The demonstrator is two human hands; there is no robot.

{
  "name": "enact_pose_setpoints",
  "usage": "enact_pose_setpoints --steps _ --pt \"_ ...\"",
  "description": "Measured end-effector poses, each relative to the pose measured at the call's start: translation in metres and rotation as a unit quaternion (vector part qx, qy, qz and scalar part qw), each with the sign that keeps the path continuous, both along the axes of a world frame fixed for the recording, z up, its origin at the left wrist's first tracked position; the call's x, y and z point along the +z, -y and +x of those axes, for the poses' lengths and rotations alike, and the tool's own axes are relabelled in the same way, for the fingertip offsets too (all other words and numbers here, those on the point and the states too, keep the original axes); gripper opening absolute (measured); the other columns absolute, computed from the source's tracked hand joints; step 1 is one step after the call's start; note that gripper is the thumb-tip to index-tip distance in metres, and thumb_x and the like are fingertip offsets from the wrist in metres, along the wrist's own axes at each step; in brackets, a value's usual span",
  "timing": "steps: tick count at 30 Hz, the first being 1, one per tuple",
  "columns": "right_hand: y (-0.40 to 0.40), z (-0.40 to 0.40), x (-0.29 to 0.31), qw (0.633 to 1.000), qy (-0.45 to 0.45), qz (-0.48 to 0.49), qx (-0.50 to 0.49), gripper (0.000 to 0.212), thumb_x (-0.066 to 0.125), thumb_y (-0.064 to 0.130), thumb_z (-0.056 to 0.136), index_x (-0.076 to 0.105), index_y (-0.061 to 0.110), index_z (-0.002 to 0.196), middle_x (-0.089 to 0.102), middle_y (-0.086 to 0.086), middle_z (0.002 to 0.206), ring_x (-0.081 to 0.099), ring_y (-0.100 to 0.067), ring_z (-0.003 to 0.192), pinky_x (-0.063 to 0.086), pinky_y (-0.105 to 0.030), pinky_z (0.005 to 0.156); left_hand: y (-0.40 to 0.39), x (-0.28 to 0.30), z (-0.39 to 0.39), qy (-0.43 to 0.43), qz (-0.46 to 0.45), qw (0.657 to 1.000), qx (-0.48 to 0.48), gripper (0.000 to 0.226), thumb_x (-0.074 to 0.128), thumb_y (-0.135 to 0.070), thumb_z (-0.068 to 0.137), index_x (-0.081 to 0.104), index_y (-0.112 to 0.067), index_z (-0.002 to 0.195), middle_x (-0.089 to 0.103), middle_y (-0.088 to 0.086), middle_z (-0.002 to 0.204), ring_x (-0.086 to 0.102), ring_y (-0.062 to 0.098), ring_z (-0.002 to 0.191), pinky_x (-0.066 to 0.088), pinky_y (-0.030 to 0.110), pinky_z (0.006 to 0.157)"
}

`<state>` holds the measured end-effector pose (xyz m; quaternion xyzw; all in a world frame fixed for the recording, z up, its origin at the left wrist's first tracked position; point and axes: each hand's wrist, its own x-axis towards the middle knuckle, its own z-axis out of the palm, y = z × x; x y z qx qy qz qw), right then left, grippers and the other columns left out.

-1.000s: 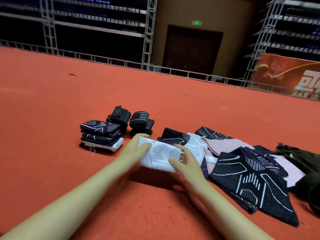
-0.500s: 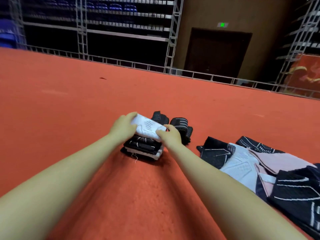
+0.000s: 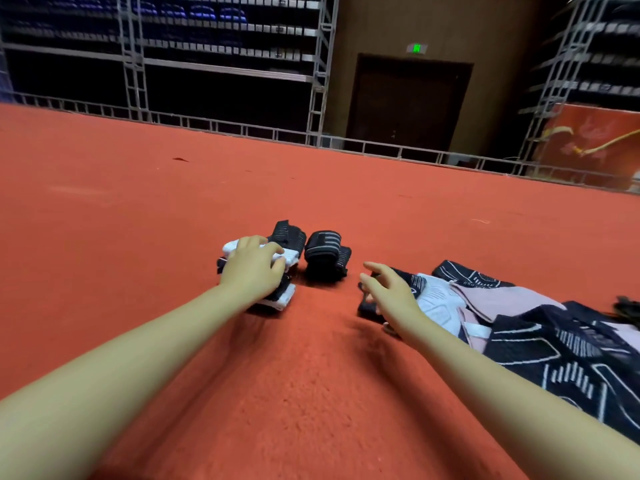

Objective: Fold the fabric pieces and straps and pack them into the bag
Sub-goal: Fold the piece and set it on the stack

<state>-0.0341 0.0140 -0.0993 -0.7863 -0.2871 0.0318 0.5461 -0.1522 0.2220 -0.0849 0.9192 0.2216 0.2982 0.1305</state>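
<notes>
A stack of folded fabric pieces point(image 3: 282, 296) sits on the red carpet point(image 3: 138, 220), topped by a folded white piece point(image 3: 292, 255). My left hand point(image 3: 254, 268) presses down on that white piece with spread fingers. Two rolled black straps point(image 3: 327, 256) lie just behind and to the right of the stack. My right hand point(image 3: 389, 292) hovers open over the left end of a row of unfolded pieces: a dark patterned one point(image 3: 414, 282), a white one point(image 3: 438, 303), a pink one point(image 3: 498, 297) and a large dark patterned one point(image 3: 568, 362).
A dark bag edge point(image 3: 627, 308) shows at the far right. A metal railing point(image 3: 242, 128) borders the carpet at the back, with scaffolding and a dark door point(image 3: 408, 102) behind it.
The folded white piece was carried left and set on the stack. My right hand has let go of it and moved right toward the unfolded pieces; my left hand stays on top.
</notes>
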Motion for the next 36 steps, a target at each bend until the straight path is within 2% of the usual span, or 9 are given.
enact_pose_setpoints --steps 3,7,10,13,17,21,27,32,36 --pt "0.055 -0.003 0.005 0.999 0.046 -0.002 -0.022 0.025 0.055 0.02 0.093 0.059 0.024 0.118 0.064 0.001 0.1 0.059 -0.014 0.088 0.049 -0.025 0.075 0.042 0.007 0.006 0.027 -0.025 0.998 -0.048 0.029 0.049 -0.021 0.092 0.063 -0.018 0.117 0.054 0.008 0.124 0.04 0.027 0.122 0.033 0.037 0.101" --pt "0.132 -0.001 0.007 0.988 0.112 -0.059 -0.091 0.024 0.056 0.019 0.091 0.063 0.025 0.113 0.061 0.006 0.08 0.054 -0.008 0.072 0.047 -0.032 0.077 0.117 0.011 0.024 0.015 -0.104 0.987 -0.124 0.029 0.05 -0.021 0.092 0.061 -0.019 0.118 0.055 0.008 0.12 0.049 0.025 0.117 0.038 0.034 0.101" --pt "0.182 0.008 0.003 0.967 0.161 -0.123 -0.152 0.028 0.056 0.019 0.089 0.063 0.02 0.117 0.063 0.0 0.094 0.058 -0.017 0.091 0.044 -0.031 0.083 0.172 0.002 0.042 -0.012 -0.149 0.972 -0.182 0.031 0.05 -0.018 0.09 0.06 -0.019 0.119 0.059 0.007 0.111 0.056 0.022 0.106 0.041 0.028 0.091" --pt "0.219 0.024 -0.005 0.926 0.212 -0.202 -0.239 0.034 0.057 0.018 0.087 0.061 0.015 0.121 0.06 -0.007 0.111 0.049 -0.026 0.112 0.04 -0.039 0.094 0.216 -0.011 0.063 -0.035 -0.171 0.958 -0.226 0.034 0.049 -0.015 0.089 0.059 -0.018 0.121 0.062 0.003 0.116 0.057 0.017 0.103 0.038 0.022 0.084" --pt "0.253 0.041 -0.017 0.893 0.203 -0.265 -0.303 0.041 0.057 0.028 0.089 0.055 0.017 0.129 0.054 -0.005 0.126 0.042 -0.026 0.124 0.036 -0.044 0.098 0.262 -0.026 0.087 -0.037 -0.216 0.94 -0.261 0.035 0.047 -0.011 0.09 0.057 -0.018 0.123 0.063 0.002 0.118 0.059 0.016 0.097 0.039 0.02 0.082" --pt "0.263 0.051 -0.034 0.904 0.178 -0.242 -0.305 0.041 0.055 0.032 0.092 0.053 0.018 0.13 0.055 -0.006 0.122 0.044 -0.026 0.122 0.033 -0.042 0.098 0.291 -0.04 0.112 -0.022 -0.284 0.923 -0.26 0.036 0.046 -0.017 0.093 0.052 -0.023 0.129 0.059 -0.001 0.122 0.055 0.01 0.103 0.037 0.02 0.088" --pt "0.261 0.055 -0.044 0.942 0.204 -0.083 -0.252 0.009 0.061 0.022 0.089 0.064 0.022 0.098 0.058 0.011 0.095 0.054 -0.017 0.102 0.035 -0.037 0.095 0.318 -0.066 0.137 -0.027 -0.28 0.923 -0.262 0.048 0.046 -0.038 0.092 0.039 -0.033 0.139 0.055 -0.008 0.132 0.048 0.014 0.123 0.037 0.034 0.103" --pt "0.255 0.042 -0.034 0.949 0.258 -0.042 -0.174 0.016 0.056 0.028 0.088 0.065 0.023 0.1 0.062 0.019 0.097 0.059 -0.008 0.095 0.043 -0.037 0.093 0.309 -0.057 0.131 0.114 -0.412 0.845 -0.32 0.035 0.052 -0.018 0.095 0.05 -0.024 0.129 0.055 -0.011 0.131 0.047 0.002 0.123 0.035 0.024 0.107" --pt "0.255 0.033 -0.033 0.958 0.246 -0.008 -0.144 0.022 0.054 0.031 0.088 0.065 0.027 0.107 0.063 0.023 0.105 0.057 -0.002 0.103 0.042 -0.034 0.097 0.312 -0.043 0.115 0.18 -0.384 0.839 -0.34 0.035 0.052 -0.011 0.094 0.052 -0.028 0.124 0.053 -0.023 0.125 0.043 -0.013 0.119 0.03 0.004 0.099"
